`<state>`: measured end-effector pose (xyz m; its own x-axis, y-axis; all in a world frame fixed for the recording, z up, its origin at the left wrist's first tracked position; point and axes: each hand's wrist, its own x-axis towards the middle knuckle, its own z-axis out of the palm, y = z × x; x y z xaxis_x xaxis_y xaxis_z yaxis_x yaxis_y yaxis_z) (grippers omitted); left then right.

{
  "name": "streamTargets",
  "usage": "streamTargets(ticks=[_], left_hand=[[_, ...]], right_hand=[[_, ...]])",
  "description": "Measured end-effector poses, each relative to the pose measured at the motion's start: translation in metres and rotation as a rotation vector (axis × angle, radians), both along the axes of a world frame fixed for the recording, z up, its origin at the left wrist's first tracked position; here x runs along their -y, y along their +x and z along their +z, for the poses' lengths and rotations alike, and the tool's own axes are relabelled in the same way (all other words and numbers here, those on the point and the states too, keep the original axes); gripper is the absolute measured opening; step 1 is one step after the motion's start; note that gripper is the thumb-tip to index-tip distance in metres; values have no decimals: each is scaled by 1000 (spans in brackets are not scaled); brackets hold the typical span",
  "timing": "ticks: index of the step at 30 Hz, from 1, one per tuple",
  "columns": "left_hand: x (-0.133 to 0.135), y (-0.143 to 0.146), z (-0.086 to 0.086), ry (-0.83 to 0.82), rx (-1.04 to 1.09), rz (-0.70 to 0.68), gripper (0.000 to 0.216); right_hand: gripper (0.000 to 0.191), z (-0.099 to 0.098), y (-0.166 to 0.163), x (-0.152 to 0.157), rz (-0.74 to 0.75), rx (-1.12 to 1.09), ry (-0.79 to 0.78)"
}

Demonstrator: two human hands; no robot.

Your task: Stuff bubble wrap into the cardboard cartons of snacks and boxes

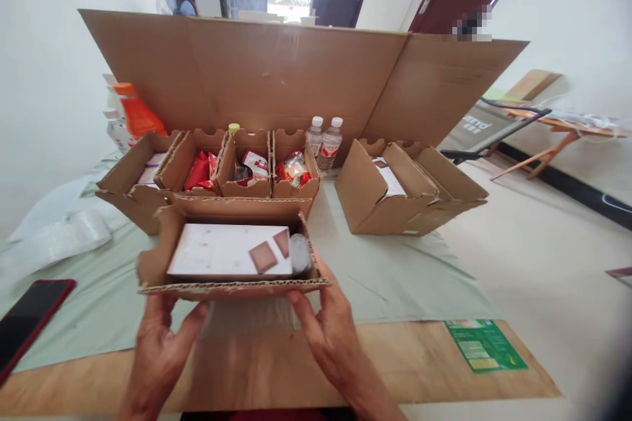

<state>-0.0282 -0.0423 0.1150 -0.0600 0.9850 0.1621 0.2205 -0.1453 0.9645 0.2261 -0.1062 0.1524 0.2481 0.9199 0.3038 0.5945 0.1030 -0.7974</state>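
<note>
A shallow cardboard tray (162, 262) is held up just above the desk (405, 355), directly ahead of the person, with its long axis running left to right. The left hand (160, 342) is closed on the tray's near left underside, and the right hand (328, 329) is closed on the near right corner, thumb along the end wall; both are equally near. Inside the tray a white flat box (217, 250) with brown squares is laid lengthwise, and a small clear-wrapped item (299, 253) is tucked at its right end. Beyond, a row of open cardboard compartments (247, 187) is filled with red snack packets (200, 171). Two water bottles (323, 141) are stood behind it, an orange bottle (138, 115) to the far left. A red phone (29, 319) lies on the green cloth (395, 276).
</note>
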Motion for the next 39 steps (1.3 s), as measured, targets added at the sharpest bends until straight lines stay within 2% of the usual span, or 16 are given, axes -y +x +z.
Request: streamTargets(ticks=[2,4,8,11,13,15,18,22,24,27,30,32,35,39], left_hand=[[-7,31,0,-5,4,-110,52],[-11,70,-4,-10,-4,-254,49],[-28,137,-12,23,27,-515,64],[-44,167,-17,50,-2,-591,81],[-44,178,-21,70,-65,-570,84],[-32,184,-29,93,-120,-518,83],[-3,190,-43,125,-143,-521,87],[21,197,-55,117,-171,-634,94],[21,201,-56,107,-192,-693,96],[17,206,-56,87,-220,-782,103],[18,207,-59,77,-224,-816,108],[21,206,-64,75,-223,-793,107],[17,209,-67,79,-226,-717,91],[-17,221,-54,97,-255,-608,69]], right_hand=[[60,1,21,7,-119,29,-21],[57,-4,46,32,-264,84,-61],[51,-34,73,96,-531,143,-81],[50,-59,79,129,-603,137,-103],[53,-72,90,138,-642,95,-138],[60,-79,110,136,-638,5,-150],[67,-82,142,119,-482,-131,-122],[48,-82,164,96,-348,-224,-146],[41,-84,165,90,-338,-197,-169],[40,-89,162,86,-402,-127,-169],[35,-91,158,82,-436,-97,-182],[32,-88,155,76,-419,-84,-184],[30,-79,153,59,-388,-38,-162],[35,-72,165,19,-382,109,-153]])
